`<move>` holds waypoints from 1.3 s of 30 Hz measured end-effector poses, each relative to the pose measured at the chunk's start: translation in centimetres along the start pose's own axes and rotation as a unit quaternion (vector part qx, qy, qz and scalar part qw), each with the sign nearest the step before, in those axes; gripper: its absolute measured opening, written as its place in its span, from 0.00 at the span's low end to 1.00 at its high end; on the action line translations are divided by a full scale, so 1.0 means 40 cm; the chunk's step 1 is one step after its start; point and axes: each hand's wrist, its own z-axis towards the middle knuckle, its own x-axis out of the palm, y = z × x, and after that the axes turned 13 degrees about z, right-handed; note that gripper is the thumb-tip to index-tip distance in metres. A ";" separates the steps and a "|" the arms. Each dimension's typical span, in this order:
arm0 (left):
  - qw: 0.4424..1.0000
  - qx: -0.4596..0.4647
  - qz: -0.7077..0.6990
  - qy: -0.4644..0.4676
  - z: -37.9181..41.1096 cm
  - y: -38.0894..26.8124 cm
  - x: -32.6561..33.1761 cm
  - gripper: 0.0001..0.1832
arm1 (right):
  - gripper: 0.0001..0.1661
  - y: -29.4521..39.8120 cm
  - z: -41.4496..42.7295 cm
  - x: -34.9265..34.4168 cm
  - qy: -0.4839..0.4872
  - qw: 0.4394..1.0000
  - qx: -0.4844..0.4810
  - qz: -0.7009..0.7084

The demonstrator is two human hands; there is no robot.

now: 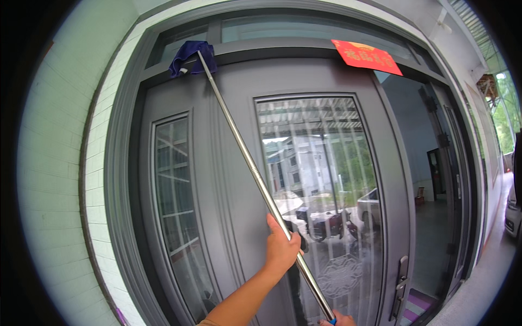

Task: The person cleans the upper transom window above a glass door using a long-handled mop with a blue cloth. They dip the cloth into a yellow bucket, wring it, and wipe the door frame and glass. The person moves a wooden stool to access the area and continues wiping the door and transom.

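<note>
My left hand (282, 249) is wrapped around the middle of a long metal telescopic pole (240, 142), which slants up and to the left. Lower down, at the picture's bottom edge, my right hand (340, 320) holds the pole's end beside a blue part; most of that hand is cut off. A dark purple-blue cloth (191, 57) is draped over the pole's far head. It lies against the upper left of the grey door frame (261, 47), at the bar under the transom window (293, 29).
A red paper banner (367, 57) with gold characters hangs from the bar at upper right. Below are a grey door with a glass pane (318, 163) and a lever handle (399, 285). To the right, a doorway stands open onto a room, with a striped mat (416, 305) at its sill.
</note>
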 end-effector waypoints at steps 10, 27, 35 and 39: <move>0.994 0.055 -0.098 -0.001 0.043 -0.201 0.197 0.40 | 0.20 0.115 -0.088 -0.297 -0.094 0.979 -0.024 -0.180; 0.980 0.082 -0.153 0.095 0.048 -0.340 0.288 0.42 | 0.12 0.178 -0.188 -0.402 -0.153 0.967 -0.099 -0.180; 0.972 0.142 -0.164 0.094 0.111 -0.485 0.351 0.44 | 0.12 0.273 -0.248 -0.520 -0.161 0.987 0.026 -0.005; 0.960 0.164 -0.209 0.089 0.115 -0.543 0.398 0.43 | 0.10 0.347 -0.307 -0.532 -0.263 0.960 0.055 -0.076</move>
